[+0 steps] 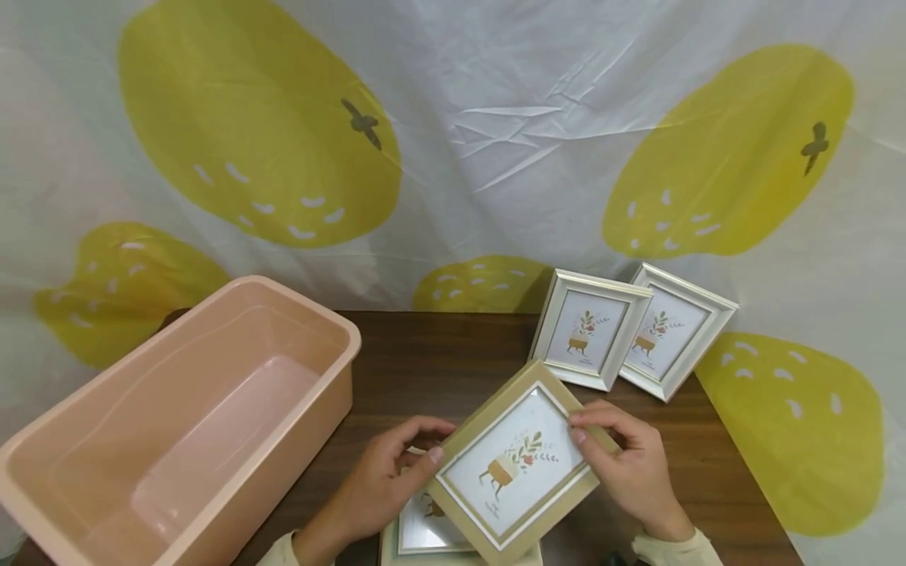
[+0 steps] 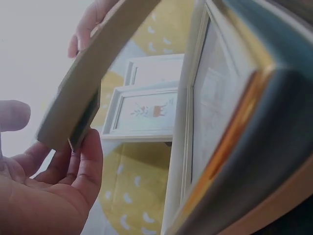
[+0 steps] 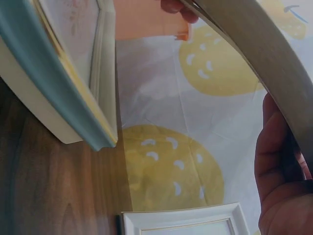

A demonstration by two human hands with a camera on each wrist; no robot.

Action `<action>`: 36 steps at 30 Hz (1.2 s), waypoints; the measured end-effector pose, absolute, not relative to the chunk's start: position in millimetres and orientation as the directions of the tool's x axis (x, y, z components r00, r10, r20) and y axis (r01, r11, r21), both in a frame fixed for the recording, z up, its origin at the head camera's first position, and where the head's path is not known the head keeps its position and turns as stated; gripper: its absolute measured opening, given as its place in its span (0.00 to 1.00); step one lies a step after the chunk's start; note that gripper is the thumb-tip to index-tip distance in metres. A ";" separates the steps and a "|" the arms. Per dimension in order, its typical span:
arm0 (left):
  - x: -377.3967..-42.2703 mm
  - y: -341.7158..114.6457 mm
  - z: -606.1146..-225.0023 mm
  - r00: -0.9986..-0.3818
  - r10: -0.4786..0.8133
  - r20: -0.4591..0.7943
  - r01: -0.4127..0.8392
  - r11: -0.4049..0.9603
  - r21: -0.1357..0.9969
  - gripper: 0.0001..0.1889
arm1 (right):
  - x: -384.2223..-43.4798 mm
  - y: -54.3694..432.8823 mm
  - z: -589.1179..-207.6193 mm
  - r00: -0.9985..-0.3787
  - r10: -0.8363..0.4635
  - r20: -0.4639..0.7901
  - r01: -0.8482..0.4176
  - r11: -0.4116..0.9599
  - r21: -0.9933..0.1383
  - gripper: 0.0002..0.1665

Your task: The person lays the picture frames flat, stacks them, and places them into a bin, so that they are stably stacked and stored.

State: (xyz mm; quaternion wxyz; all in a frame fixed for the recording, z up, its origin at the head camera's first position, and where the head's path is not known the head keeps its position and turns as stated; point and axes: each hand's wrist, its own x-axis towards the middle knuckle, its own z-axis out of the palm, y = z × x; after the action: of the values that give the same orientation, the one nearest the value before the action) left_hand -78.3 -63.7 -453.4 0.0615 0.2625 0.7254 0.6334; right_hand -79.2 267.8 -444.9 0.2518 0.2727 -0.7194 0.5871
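Observation:
A gold-tan picture frame with a plant-pot print is held tilted above the table between both hands. My left hand grips its left edge, thumb on the front; in the left wrist view its fingers curl behind the frame. My right hand pinches the opposite edge, thumb on the front side. Beneath lies a stack of picture frames, mostly covered by the held one; the right wrist view shows a teal frame edge among them.
A large pink plastic bin stands on the left with nothing inside. Two white picture frames stand upright, overlapping, at the back right of the dark wooden table. Behind hangs a white cloth with yellow fruit prints.

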 end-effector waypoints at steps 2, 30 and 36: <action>-75.2 -64.9 -455.1 -0.856 0.447 0.261 0.316 0.052 0.947 0.15 | -78.9 267.4 -446.6 -0.735 -0.083 0.673 -0.676 0.175 -0.716 0.22; -39.1 -50.7 -476.2 -0.976 0.207 0.060 0.030 -0.143 0.989 0.51 | -72.1 232.4 -457.8 -0.864 0.276 0.421 -0.348 0.278 -0.896 0.12; -38.5 -47.8 -481.4 -0.979 0.181 0.093 0.070 -0.129 0.989 0.46 | -70.2 228.5 -457.0 -0.871 0.296 0.392 -0.313 0.281 -0.907 0.11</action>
State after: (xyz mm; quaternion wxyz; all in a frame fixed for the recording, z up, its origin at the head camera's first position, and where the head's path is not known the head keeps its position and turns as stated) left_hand -38.5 -47.8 -481.4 0.0375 0.0953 0.6590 0.7452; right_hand -70.2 228.5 -457.0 0.2540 0.0054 -0.7590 0.5994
